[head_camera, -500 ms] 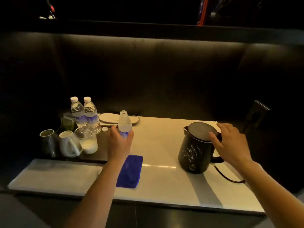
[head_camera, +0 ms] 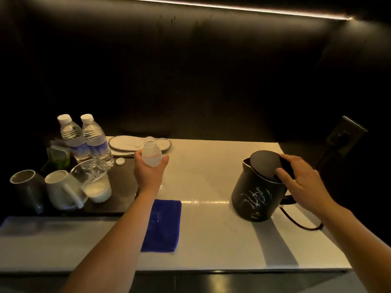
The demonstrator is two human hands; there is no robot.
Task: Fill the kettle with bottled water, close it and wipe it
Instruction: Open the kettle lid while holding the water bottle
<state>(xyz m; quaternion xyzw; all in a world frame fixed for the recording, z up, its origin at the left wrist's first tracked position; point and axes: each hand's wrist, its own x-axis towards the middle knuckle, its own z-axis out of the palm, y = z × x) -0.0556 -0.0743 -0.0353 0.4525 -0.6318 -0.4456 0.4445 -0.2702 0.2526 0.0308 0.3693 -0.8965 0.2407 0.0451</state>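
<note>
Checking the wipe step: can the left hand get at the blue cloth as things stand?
Probably not right away. The left hand is occupied, gripping the uncapped clear plastic bottle. The folded blue cloth lies uncovered on the white countertop just beneath that forearm, so the path is free once the bottle is set down.

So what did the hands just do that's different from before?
The right hand has tipped the kettle lid up; earlier it lay flat and shut. The left hand still holds the uncapped bottle upright, raised a little. The blue cloth, two capped bottles and cups stayed put.
</note>
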